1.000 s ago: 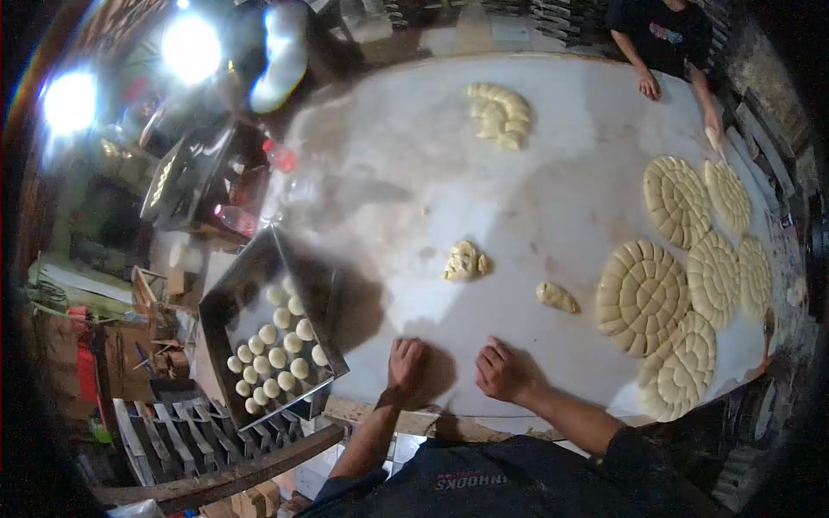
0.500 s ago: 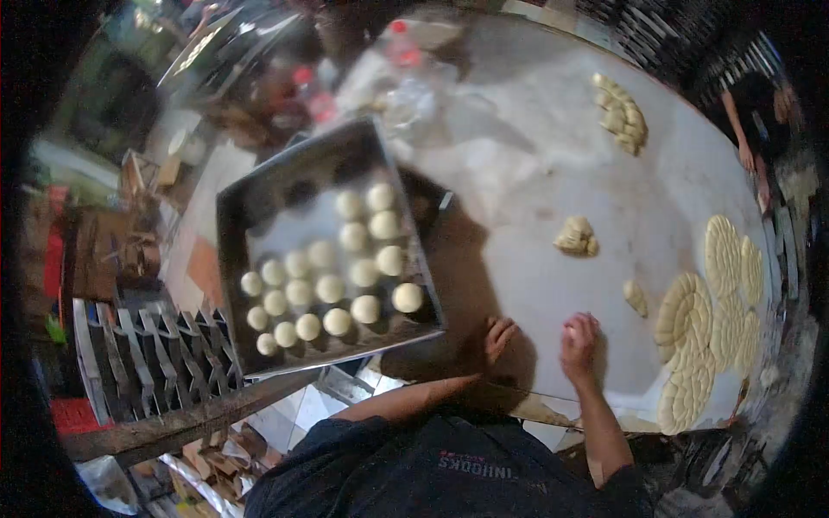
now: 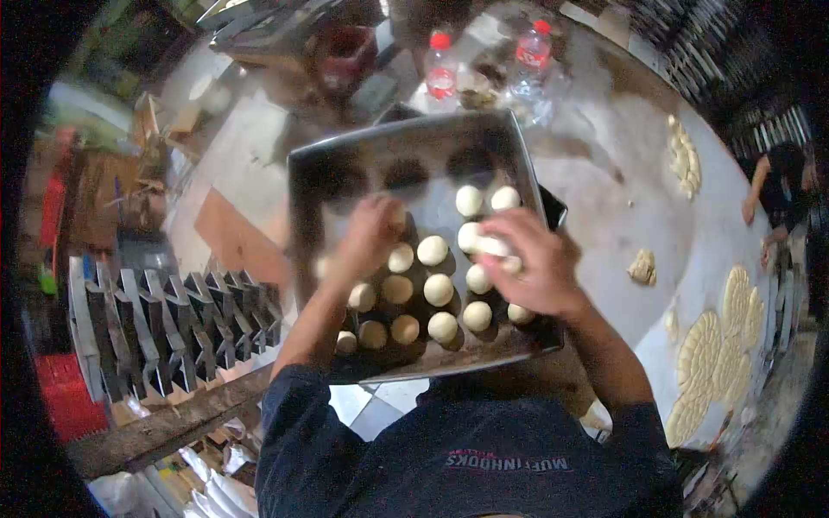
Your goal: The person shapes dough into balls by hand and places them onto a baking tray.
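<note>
Dark metal is filling the centre of the frame: a square tray (image 3: 414, 142) is sitting there, slightly tilted in the view, and pale, round dough balls (image 3: 433, 251) are resting in loose rows across its middle and lower part. Both hands are working over it! The left hand (image 3: 373, 231) is hovering over the tray's left half, its forearm crossing the lower-left wall; its fingers are blurring, and I cannot tell whether they are pinching anything. Over on the tray's right side, the right hand (image 3: 537, 259) is bending down among the balls, its fingers curving around pale dough, though the smear is hiding whether they are actually gripping it.

Up at the top of the frame, two red-capped bottles, one left (image 3: 441, 79) and one right (image 3: 533, 59), are standing just beyond the tray. At centre right, a lump of dough (image 3: 642, 268) is lying on the pale tabletop (image 3: 596, 207), while scored dough discs (image 3: 699, 350) are crowding the lower right and a curved dough strip (image 3: 684, 157) is lying at upper right. Another person (image 3: 781, 186) is leaning in at the far right edge, and a row of metal slats (image 3: 164, 319) is standing at lower left.
</note>
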A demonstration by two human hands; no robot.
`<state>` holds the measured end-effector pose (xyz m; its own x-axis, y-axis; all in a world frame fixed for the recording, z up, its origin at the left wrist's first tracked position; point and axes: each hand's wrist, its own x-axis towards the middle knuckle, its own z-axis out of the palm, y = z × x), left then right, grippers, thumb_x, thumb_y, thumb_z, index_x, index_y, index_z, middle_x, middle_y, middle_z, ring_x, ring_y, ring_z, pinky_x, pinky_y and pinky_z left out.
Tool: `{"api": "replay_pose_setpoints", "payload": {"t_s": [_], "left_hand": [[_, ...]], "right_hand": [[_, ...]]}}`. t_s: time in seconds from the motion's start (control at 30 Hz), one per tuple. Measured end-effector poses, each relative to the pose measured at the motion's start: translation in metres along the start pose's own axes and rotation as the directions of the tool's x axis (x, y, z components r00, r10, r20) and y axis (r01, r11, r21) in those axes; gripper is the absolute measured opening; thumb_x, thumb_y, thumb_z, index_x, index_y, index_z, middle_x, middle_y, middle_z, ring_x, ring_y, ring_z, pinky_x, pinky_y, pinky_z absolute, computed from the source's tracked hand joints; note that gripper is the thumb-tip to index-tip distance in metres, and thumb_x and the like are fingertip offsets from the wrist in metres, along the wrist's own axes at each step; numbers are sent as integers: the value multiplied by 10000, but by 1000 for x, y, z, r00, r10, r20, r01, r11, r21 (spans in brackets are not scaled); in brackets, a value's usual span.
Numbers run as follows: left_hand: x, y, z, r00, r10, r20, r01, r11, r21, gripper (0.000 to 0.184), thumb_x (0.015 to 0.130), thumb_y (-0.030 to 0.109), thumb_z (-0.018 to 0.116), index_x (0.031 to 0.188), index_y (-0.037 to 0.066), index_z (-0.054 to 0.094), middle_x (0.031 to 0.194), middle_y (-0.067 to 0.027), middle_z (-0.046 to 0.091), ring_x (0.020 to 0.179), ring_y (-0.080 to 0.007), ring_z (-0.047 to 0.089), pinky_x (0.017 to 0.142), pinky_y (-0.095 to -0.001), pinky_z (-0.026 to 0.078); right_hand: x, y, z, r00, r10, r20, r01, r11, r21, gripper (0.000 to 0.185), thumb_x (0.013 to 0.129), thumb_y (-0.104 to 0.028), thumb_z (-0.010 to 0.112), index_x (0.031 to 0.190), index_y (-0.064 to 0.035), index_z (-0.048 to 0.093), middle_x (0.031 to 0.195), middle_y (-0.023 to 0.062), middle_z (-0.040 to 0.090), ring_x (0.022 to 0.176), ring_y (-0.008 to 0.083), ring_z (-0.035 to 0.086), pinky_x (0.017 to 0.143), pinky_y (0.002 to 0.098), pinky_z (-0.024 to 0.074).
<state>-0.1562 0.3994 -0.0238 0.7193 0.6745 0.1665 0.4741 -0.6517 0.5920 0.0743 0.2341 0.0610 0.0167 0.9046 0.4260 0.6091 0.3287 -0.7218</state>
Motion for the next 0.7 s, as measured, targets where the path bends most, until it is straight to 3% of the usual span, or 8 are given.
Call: {"api": "replay_pose_setpoints", "payload": {"t_s": [0.17,0.2,0.3,0.43,0.5,0.57,0.63,0.7], "left_hand": [[0,-7,-2,997,42,72,-46,997,61,503,737,130,745,1198,50,558,1173,-180,553,1065,-386,535,925,-429,454],[3,-5,-5,989,-68,132,64,997,39,553,729,134,755,1232,58,538,1198,-177,541,1071,-376,538,923,-428,459],[40,46,-18,973,-133,187,84,965,249,691,690,131,784,1308,80,480,1272,-179,503,1098,-363,543,953,-421,457],[125,205,4,846,406,347,-426,904,-19,659,681,208,781,1265,57,515,1243,-208,522,1174,-395,496,1022,-456,399],[173,279,45,627,628,461,-606,765,-218,698,675,246,790,1288,61,511,1248,-206,533,1174,-370,506,1015,-436,400],[228,322,117,466,739,486,-632,663,-402,715,714,290,803,1303,28,494,1245,-164,553,1190,-294,518,1026,-420,398],[280,365,197,491,436,754,-395,883,-254,781,721,338,811,1348,36,457,1275,-144,540,1208,-274,507,1044,-421,385],[338,352,293,554,339,761,-276,937,-216,775,756,384,790,1374,67,447,1296,-134,528,1205,-273,516,1047,-424,385]], "right_hand": [[43,47,64,954,-150,258,198,965,-170,344,780,-185,700,1057,-7,600,1082,170,600,1034,353,578,955,442,445],[32,46,55,951,-145,272,218,940,-262,368,774,-203,705,1069,-8,601,1090,172,597,1053,351,570,974,449,432],[-32,49,-25,989,-71,-132,47,983,-175,261,759,-180,696,947,-19,613,945,156,622,913,347,599,866,436,482],[-166,74,-110,681,381,-625,-555,826,-100,92,759,-61,655,810,-39,581,806,120,597,727,260,580,675,358,478],[-218,102,-110,593,446,-670,-567,822,46,143,757,-16,649,859,-51,556,779,110,573,701,234,576,643,343,472],[-257,116,-115,660,332,-674,-499,864,-62,154,764,-12,640,880,-52,547,790,111,569,709,241,572,637,346,471],[-330,131,-112,656,455,-602,-626,774,-96,143,763,-34,641,871,-44,548,832,140,570,779,303,574,716,400,478],[-418,143,-113,775,427,-465,-621,648,-441,145,761,-62,644,867,-44,546,855,178,558,845,379,556,820,490,450]]}}
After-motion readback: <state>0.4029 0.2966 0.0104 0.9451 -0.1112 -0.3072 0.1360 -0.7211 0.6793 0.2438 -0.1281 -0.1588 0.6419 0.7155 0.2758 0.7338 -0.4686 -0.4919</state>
